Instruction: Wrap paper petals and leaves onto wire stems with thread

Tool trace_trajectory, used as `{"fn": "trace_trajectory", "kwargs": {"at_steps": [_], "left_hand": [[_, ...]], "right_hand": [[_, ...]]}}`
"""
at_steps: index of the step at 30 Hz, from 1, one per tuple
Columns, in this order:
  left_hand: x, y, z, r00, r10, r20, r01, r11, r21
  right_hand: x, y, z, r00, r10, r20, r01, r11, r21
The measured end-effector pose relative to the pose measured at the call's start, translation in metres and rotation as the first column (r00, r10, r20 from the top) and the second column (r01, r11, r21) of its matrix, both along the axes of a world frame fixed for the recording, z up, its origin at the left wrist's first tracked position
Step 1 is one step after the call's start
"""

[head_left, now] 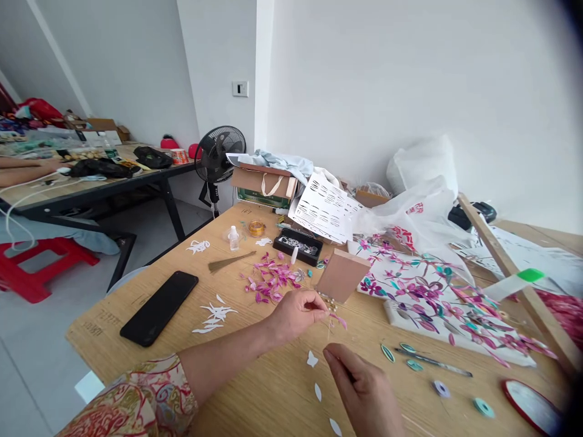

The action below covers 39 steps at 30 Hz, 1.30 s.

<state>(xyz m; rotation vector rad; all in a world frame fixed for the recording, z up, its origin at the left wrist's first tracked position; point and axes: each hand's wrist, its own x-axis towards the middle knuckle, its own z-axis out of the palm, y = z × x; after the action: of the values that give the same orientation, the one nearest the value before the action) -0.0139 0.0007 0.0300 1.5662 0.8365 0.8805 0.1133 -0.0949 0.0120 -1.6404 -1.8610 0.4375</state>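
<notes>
The left hand's (296, 317) grip was closed, thumb and forefinger pinching a slender pink petal piece (338, 320) by its near end, just above the bench (255, 388). The petal piece's long axis ran out from the fingertips to the right and slightly down towards the wearer, its free end pointing at the space above the right hand (364, 385). It looked narrow and softly curved, pink with a mauve cast; a fine pale strand hung beneath the pinch — thread or wire, I could not tell which. The right hand stood just below and apart from the piece, fingers curled in; whether its grip was closed on anything could not be made out.

Three white cut-outs (317, 392) lay in a loose line left of the right hand. Beyond the left hand, loose pink petals (276, 274) were heaped near a brown block (344, 273) and a black tray (296, 244). To the left lay white slivers (215, 315) and a black phone (159, 308); to the right, a pen (437, 361), a lilac spool (441, 389) and a white slab (428, 285) crowded with purple, pink and teal flowers.
</notes>
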Motion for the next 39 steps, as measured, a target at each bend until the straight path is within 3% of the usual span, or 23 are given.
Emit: {"fn": "trace_trajectory", "kwargs": {"at_steps": [2, 4, 6, 8, 10, 12, 16, 20, 23, 26, 29, 31, 34, 36, 39], "left_hand": [[-0.001, 0.0, 0.0, 0.994, -0.012, -0.11, 0.034, 0.98, 0.197], [-0.003, -0.001, 0.002, 0.983, -0.08, -0.165, 0.125, 0.951, 0.284], [-0.005, -0.004, 0.005, 0.969, -0.194, -0.151, 0.225, 0.949, 0.223], [-0.008, -0.006, 0.007, 0.95, -0.309, -0.038, 0.311, 0.949, 0.053], [-0.009, -0.008, 0.007, 0.932, -0.341, 0.122, 0.356, 0.926, -0.127], [-0.01, -0.009, 0.007, 0.93, -0.285, 0.232, 0.34, 0.906, -0.252], [-0.008, -0.007, 0.005, 0.949, -0.12, 0.29, 0.211, 0.928, -0.307], [-0.001, -0.003, -0.001, 0.985, -0.03, 0.171, 0.064, 0.978, -0.196], [0.003, -0.002, -0.005, 0.998, -0.028, -0.061, 0.033, 0.997, 0.071], [0.003, -0.004, -0.004, 0.971, -0.068, -0.229, 0.155, 0.911, 0.383], [0.0, -0.007, 0.004, 0.948, -0.182, -0.262, 0.289, 0.834, 0.469], [-0.002, -0.01, 0.009, 0.937, -0.281, -0.206, 0.341, 0.86, 0.38], [-0.003, -0.014, 0.014, 0.933, -0.358, 0.026, 0.357, 0.933, 0.036], [-0.003, -0.015, 0.015, 0.939, -0.29, 0.187, 0.323, 0.929, -0.18], [0.001, -0.013, 0.011, 0.951, -0.128, 0.281, 0.207, 0.94, -0.273]], "right_hand": [[0.005, -0.005, 0.018, 0.995, -0.018, 0.099, 0.011, 0.998, 0.069], [0.016, -0.003, 0.036, 0.983, -0.071, 0.17, 0.048, 0.99, 0.133], [0.03, 0.005, 0.049, 0.971, -0.117, 0.208, 0.086, 0.984, 0.153], [0.042, 0.018, 0.052, 0.978, -0.109, 0.177, 0.094, 0.991, 0.093], [0.048, 0.031, 0.043, 0.995, -0.072, 0.064, 0.072, 0.997, 0.009], [0.046, 0.04, 0.024, 0.995, -0.04, -0.092, 0.035, 0.998, -0.059], [0.024, 0.036, -0.013, 0.967, -0.035, -0.253, 0.014, 0.996, -0.084], [0.0, 0.014, -0.018, 0.992, -0.032, -0.123, 0.028, 0.999, -0.036], [-0.005, 0.001, 0.0, 0.996, -0.012, 0.091, 0.008, 0.999, 0.045], [0.004, 0.001, 0.029, 0.967, -0.019, 0.254, -0.008, 0.994, 0.107], [0.024, 0.013, 0.057, 0.969, 0.002, 0.247, -0.02, 0.997, 0.07], [0.038, 0.024, 0.066, 0.986, 0.048, 0.158, -0.047, 0.999, -0.01], [0.048, 0.039, 0.056, 0.989, 0.076, -0.125, -0.092, 0.988, -0.126], [0.044, 0.045, 0.035, 0.938, 0.054, -0.343, -0.11, 0.983, -0.147], [0.024, 0.042, 0.002, 0.878, -0.004, -0.479, -0.061, 0.991, -0.12]]}}
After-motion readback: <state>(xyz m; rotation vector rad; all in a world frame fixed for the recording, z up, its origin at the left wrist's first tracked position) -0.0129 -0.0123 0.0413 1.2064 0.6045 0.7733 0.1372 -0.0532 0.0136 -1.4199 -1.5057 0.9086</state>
